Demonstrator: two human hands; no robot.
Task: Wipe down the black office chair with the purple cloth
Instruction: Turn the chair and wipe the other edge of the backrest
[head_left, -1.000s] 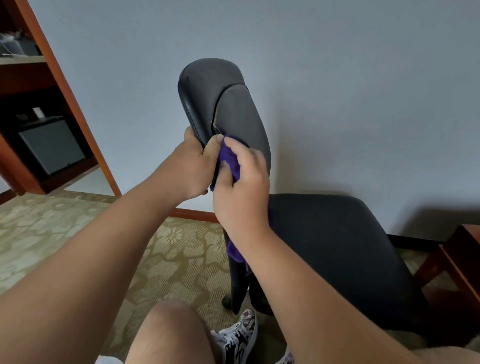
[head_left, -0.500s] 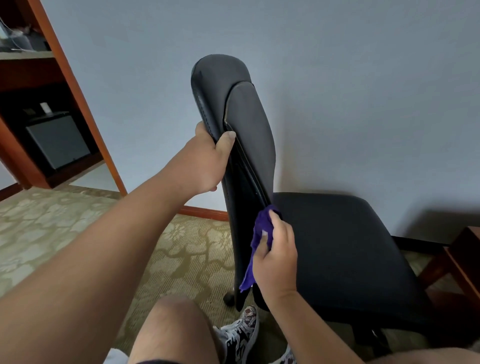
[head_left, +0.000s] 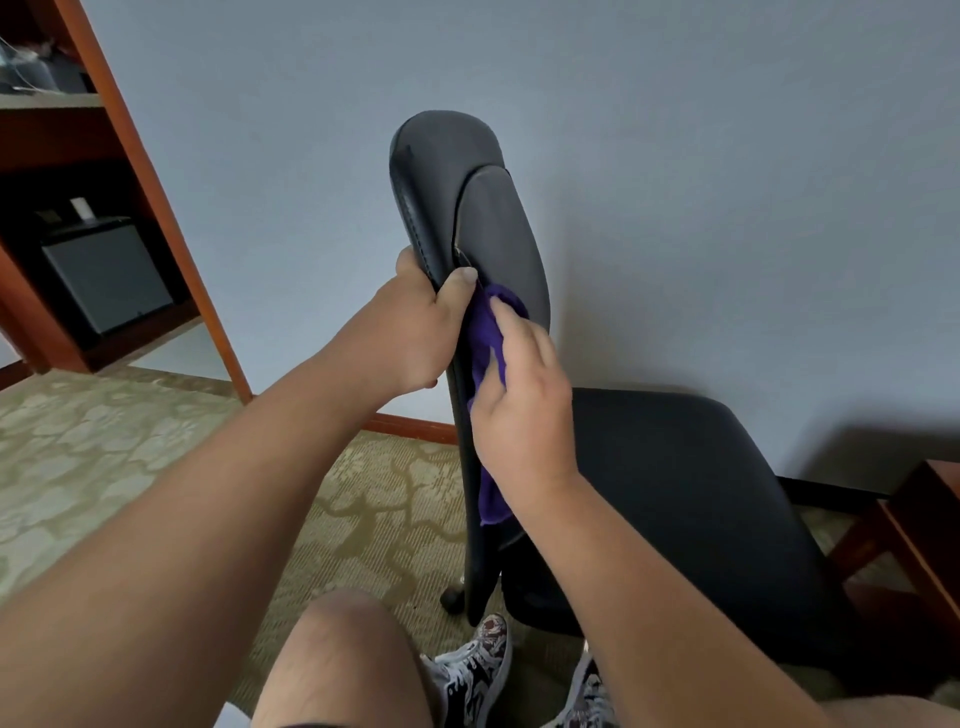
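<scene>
The black office chair (head_left: 691, 499) stands side-on in front of me, its backrest upright at centre and its seat stretching right. My left hand (head_left: 415, 332) grips the rear edge of the backrest, thumb wrapped onto its side. My right hand (head_left: 524, 410) holds the purple cloth (head_left: 488, 332) against the side of the backrest just right of my left thumb. The cloth's loose end hangs below my wrist along the backrest. Most of the cloth is hidden under my right hand.
A wooden shelf unit (head_left: 135, 171) with a grey box (head_left: 104, 275) stands at the left. A dark wooden table (head_left: 919, 525) sits at the right edge. My knee (head_left: 348, 660) and patterned shoes (head_left: 478, 665) are below the chair on the patterned carpet (head_left: 119, 441). A pale wall is behind.
My right hand has carried the cloth back up the backrest from near the seat to beside my left thumb. My left hand kept its grip on the backrest.
</scene>
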